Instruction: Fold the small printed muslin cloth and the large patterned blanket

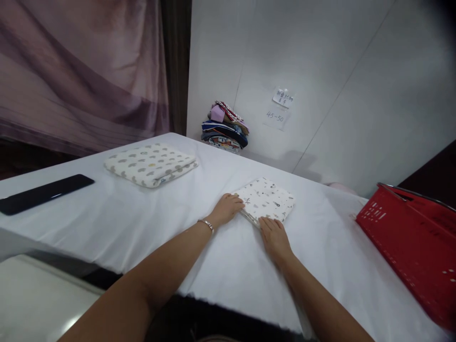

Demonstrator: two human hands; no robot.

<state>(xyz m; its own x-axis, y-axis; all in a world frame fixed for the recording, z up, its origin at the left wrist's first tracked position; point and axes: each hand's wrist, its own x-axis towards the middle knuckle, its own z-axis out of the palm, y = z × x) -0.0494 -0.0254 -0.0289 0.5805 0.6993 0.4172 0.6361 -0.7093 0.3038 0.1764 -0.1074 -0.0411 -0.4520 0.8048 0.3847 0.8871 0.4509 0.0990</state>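
A small folded white cloth (268,199) with a fine print of grey and dark figures lies flat on the white-covered table (221,251). At its left corner rests my left hand (226,209), fingers stretched over the edge, a silver bracelet on the wrist. My right hand (275,238) touches the near edge, its fingers lying straight on the fabric. Both thumbs are mostly hidden. Further left on the table is a larger, thicker folded white cloth (151,163) with grey rounded shapes, apart from both hands.
A red plastic basket (409,247) with a metal handle stands at the right. A black flat object (46,192) lies at the left edge. Beyond the table is a stack of folded clothes (225,127) by the wall. Paper notes (278,116) hang there; a pinkish curtain (89,66) fills the left.
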